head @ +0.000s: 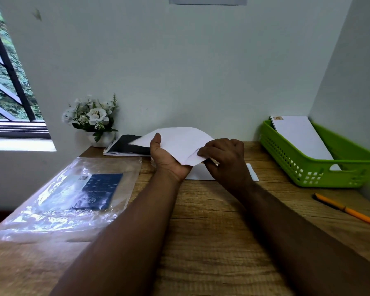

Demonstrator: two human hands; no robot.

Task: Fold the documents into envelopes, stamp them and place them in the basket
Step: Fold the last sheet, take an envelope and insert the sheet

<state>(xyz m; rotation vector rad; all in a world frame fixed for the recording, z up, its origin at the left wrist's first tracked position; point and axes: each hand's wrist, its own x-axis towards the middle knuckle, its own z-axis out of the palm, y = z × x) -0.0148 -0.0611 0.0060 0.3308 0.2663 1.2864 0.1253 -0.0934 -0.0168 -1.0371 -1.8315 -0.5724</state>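
Note:
A white paper document (177,142) is held above the middle of the wooden desk (201,221), bent over on itself. My left hand (165,157) grips it from below, thumb on its upper face. My right hand (224,154) pinches its near right corner. Under my hands a white envelope (252,173) lies flat on the desk, mostly hidden. The green plastic basket (308,169) stands at the right by the wall, with a stamped white envelope (299,135) leaning inside it.
A crinkled clear plastic bag (58,201) with a dark blue packet inside covers the left of the desk. A spiral notebook (126,146) and a pot of white flowers (94,120) stand at the back left. An orange pencil (350,210) lies at the right edge.

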